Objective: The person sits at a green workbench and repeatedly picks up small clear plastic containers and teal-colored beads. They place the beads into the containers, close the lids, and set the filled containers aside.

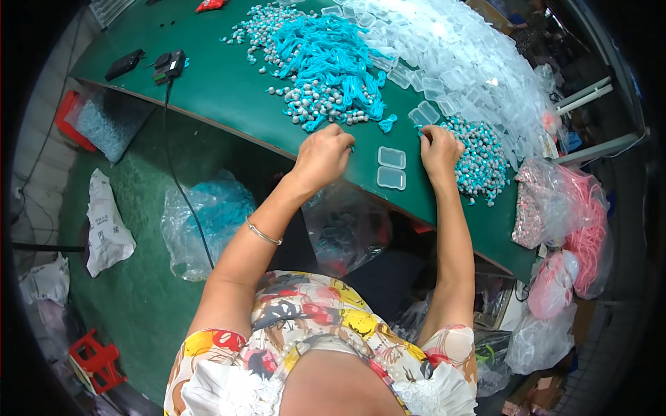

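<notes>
My left hand point(323, 154) is closed at the table's near edge, beside a heap of bundled blue cords point(326, 52) with grey-and-white bead-like ends. A speck of blue shows at its fingertips; the rest of what it holds is hidden. My right hand point(442, 151) pinches a small blue piece point(419, 129) at the left side of a pile of small grey-and-blue pieces point(480, 156). Between my hands a clear hinged plastic box point(391, 178) lies opened flat on the green table point(229, 104). One loose blue cord bundle point(388, 123) rests just beyond it.
A large heap of clear plastic boxes point(451, 48) covers the table's far right. Black devices point(168, 66) sit at the left, with a cable hanging over the edge. Bags of pink cords point(585, 236) stand at the right. A red stool point(97, 360) and bags are on the floor.
</notes>
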Tool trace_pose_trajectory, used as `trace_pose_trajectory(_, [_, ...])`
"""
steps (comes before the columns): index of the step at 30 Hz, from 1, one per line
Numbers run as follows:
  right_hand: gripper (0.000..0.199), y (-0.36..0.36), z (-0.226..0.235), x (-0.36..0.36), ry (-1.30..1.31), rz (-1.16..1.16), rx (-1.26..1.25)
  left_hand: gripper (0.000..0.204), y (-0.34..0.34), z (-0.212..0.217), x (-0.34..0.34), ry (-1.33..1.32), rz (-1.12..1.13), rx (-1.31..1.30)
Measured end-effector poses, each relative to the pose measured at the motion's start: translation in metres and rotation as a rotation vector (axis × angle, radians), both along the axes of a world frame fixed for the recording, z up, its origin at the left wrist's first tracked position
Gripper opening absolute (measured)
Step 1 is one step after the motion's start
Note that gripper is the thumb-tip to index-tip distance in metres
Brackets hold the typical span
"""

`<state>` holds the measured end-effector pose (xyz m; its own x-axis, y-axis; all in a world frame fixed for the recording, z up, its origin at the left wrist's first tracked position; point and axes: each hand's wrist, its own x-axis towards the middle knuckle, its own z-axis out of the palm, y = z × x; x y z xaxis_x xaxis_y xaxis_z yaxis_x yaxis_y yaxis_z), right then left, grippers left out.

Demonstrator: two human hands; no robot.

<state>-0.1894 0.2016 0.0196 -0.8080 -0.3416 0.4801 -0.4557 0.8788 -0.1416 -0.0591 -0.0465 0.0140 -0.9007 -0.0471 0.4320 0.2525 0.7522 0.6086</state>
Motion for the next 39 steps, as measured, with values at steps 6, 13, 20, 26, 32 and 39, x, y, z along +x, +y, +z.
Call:
trace_pose_trajectory(6, [0.014, 0.001, 0.016, 0.055, -0.294, 0.221, -0.634, 0.016, 0.024, 0.010, 0.008, -0.043, -0.134, 0.351])
trace_pose_trajectory(13, [0.012, -0.003, 0.013, 0.104, -0.287, 0.262, -0.691, 0.016, 0.051, 0.006, 0.011, -0.054, -0.222, 0.401])
trace_pose_trajectory(20, [0.011, -0.008, 0.015, 0.116, -0.069, 0.275, -0.281, 0.013, 0.062, 0.006, 0.014, 0.024, -0.156, 0.134])
trace_pose_trajectory(26, [0.008, -0.008, 0.023, 0.116, -0.037, 0.314, -0.107, 0.018, 0.064, 0.000, 0.015, 0.057, -0.131, 0.043])
trace_pose_trajectory(32, [0.004, -0.004, 0.035, 0.097, -0.169, 0.353, -0.132, 0.039, 0.059, 0.004, 0.020, 0.067, -0.165, 0.040])
trace_pose_trajectory(39, [0.017, -0.044, 0.016, 0.009, 0.048, 0.482, -0.104, 0.043, 0.055, 0.005, 0.017, 0.023, -0.210, 0.016])
